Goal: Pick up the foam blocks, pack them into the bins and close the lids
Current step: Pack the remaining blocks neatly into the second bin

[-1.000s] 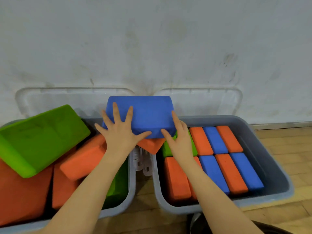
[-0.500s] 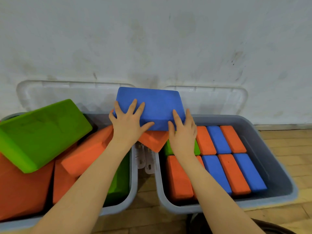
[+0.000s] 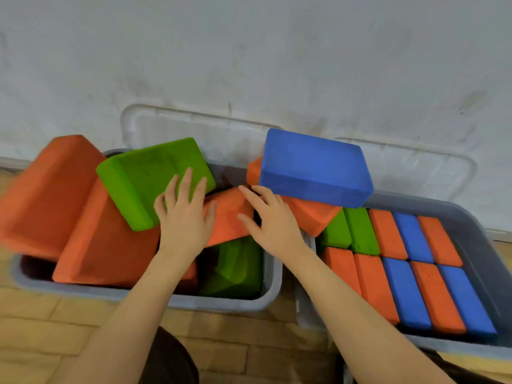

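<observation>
Grey plastic, two bins side by side on a wooden floor [image 3: 33, 314], against a white wall [image 3: 249, 51]. Both clear lids stand open, leaning on the wall: the left lid [image 3: 155, 126] and the right lid [image 3: 432, 167].

Left bin [image 3: 227, 302]: loose, untidy pile. Counted here: one green block on top [image 3: 149, 176], tilted; three large orange blocks that can be told apart — one at far left [image 3: 47, 189] hanging over the rim, one below it [image 3: 108, 250], one in the middle [image 3: 227, 214]. One more green block [image 3: 235, 270] lies deep in the near right corner. Others may be hidden beneath.

Right bin [image 3: 471, 231]: neat rows of blocks on edge. Far row, five showing: two green [image 3: 360, 231], orange, blue [image 3: 412, 236], orange. Near row, five: two orange [image 3: 374, 284], blue, orange, blue.

Across the gap between bins, one blue block [image 3: 315, 167] rests flat on an orange block [image 3: 310, 217], which bridges both rims.

Left hand [image 3: 184, 217]: grip released, fingers straight and spread, resting on the top green block and the middle orange block. Right hand [image 3: 270, 217]: also released, fingers spread, on the middle orange block, fingertips just beside the blue block's near corner; whether they touch it, cannot tell.
</observation>
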### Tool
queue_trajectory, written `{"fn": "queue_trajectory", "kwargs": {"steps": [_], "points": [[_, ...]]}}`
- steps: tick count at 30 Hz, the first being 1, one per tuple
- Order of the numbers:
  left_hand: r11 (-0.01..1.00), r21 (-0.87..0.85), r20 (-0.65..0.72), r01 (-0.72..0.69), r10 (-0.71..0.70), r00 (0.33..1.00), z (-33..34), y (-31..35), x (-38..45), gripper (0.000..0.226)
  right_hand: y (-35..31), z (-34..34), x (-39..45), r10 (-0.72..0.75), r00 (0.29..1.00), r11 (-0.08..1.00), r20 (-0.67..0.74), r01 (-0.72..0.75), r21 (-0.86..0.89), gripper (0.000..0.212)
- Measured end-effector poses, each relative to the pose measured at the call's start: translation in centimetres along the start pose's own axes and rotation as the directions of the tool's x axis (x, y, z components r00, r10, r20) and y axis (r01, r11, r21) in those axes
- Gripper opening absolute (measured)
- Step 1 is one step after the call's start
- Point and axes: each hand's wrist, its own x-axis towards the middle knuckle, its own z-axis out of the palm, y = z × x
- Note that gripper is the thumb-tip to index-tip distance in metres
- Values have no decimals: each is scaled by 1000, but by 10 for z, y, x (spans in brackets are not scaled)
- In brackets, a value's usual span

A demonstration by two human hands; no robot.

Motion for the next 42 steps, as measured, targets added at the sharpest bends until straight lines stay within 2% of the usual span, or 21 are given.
{"fn": "queue_trajectory", "kwargs": {"steps": [3, 6, 8, 10, 14, 17, 20, 23, 27, 31, 35, 38, 42], "points": [[993, 30, 0, 114, -114, 994, -13, -33, -7, 63, -6, 24, 4, 97, 954, 990, 283, -62, -130, 70], [969, 86, 34, 233, -237, 971, -10, -64, -9, 81, -8, 44, 4, 130, 906, 980, 404, -56, -191, 86], [947, 84, 59, 310, -316, 947, -5, -78, -9, 92, -10, 55, 4, 124, 912, 983, 390, -61, -171, 88], [937, 65, 69, 344, -348, 935, 1, -85, -9, 95, -11, 62, 4, 125, 927, 985, 353, -74, -153, 82], [929, 4, 34, 369, -369, 929, 6, -83, -3, 87, -4, 65, -3, 119, 946, 990, 302, -89, -112, 72], [938, -91, -1, 334, -335, 942, 5, -76, 2, 78, -2, 65, -10, 103, 964, 995, 246, -95, -45, 71], [920, -212, -7, 329, -338, 941, 3, -69, 6, 81, -4, 64, -12, 91, 968, 996, 236, -84, -41, 72], [906, -223, 18, 358, -364, 931, -3, -64, 7, 82, -4, 60, -14, 75, 968, 997, 238, -69, -34, 72], [991, -94, -99, 95, -104, 990, -17, -42, 11, 70, -12, 54, -18, 31, 972, 998, 235, -18, -59, 72], [998, -50, -201, -28, 17, 979, -40, -37, 21, 53, -25, 42, -19, -8, 977, 998, 215, 22, -61, 71], [989, -20, -315, -145, 131, 940, -75, -47, 28, 46, -44, 19, -10, -39, 985, 997, 167, 49, -59, 73], [948, 102, -358, -301, 318, 878, -102, -41, 42, 46, -63, 3, 2, -50, 994, 998, 93, 53, -23, 74], [906, 181, -430, -382, 422, 798, -138, -25, 63, 44, -83, -23, 17, -44, 999, 998, -25, 46, 44, 78]]}}
